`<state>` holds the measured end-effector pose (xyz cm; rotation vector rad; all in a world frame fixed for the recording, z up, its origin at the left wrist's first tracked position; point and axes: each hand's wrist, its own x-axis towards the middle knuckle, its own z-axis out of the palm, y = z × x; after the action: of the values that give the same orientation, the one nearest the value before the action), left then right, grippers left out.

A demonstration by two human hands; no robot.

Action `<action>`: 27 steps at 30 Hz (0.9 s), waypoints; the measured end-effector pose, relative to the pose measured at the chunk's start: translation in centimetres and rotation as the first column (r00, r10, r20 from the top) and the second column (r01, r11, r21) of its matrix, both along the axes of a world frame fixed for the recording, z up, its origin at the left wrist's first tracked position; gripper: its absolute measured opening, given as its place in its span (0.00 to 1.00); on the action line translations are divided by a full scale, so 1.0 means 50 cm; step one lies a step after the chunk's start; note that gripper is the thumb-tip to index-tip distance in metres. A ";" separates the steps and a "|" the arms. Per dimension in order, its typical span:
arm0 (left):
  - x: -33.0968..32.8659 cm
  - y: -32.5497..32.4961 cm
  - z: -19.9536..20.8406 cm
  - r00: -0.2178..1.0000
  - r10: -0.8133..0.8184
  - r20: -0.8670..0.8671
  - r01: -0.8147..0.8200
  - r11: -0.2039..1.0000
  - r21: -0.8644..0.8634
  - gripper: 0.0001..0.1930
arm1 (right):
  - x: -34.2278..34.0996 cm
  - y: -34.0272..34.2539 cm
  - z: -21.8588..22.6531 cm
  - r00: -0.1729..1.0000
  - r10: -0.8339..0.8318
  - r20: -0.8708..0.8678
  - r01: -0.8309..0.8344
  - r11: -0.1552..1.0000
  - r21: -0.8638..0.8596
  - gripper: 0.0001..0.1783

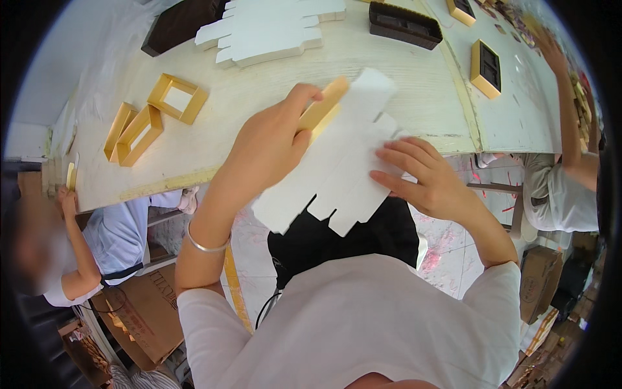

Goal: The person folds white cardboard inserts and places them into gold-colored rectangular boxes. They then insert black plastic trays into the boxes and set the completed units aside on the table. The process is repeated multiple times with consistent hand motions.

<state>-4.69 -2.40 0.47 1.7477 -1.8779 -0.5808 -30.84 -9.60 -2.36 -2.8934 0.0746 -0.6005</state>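
Note:
A flat white die-cut card sheet (340, 162) with notched edges lies slanted across the near table edge, its lower part over my lap. My left hand (269, 146) is closed on a gold card strip (324, 107) along the sheet's upper left side. Whether this strip is a folded-up side of the sheet or a separate piece, I cannot tell. My right hand (431, 178) rests on the right part of the sheet, fingers apart and pressing on its surface. A silver bangle (207, 241) circles my left wrist.
Gold open card frames (178, 98) stand at the left. White card blanks (272, 29) are stacked at the back, beside a dark brown box (181, 26). A dark tray (405, 26) and a gold box with a dark insert (486, 68) sit right. Co-workers are on both sides.

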 end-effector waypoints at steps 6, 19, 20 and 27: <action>0.003 -0.051 -0.011 0.988 -0.152 0.042 0.154 0.987 -0.047 0.20 | 0.090 -0.013 0.027 0.980 -0.193 0.050 0.174 0.951 0.256 0.09; 0.010 -0.055 -0.019 0.983 -0.173 -0.062 0.172 0.985 -0.017 0.20 | 0.141 -0.020 0.044 0.963 0.031 -0.267 0.044 0.961 0.271 0.03; 0.012 -0.054 -0.021 0.983 -0.176 -0.060 0.174 0.984 -0.033 0.20 | 0.166 -0.035 0.055 0.928 0.039 -0.370 0.101 0.931 0.352 0.02; 0.006 -0.017 -0.011 0.996 -0.033 0.087 0.049 0.979 -0.200 0.18 | 0.172 -0.059 0.082 0.967 0.065 -0.247 -0.081 0.995 -0.056 0.04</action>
<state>-4.38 -3.26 -0.09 1.6269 -1.9589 -0.3235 -22.25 -12.56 1.76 -3.0039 -0.0185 -0.2341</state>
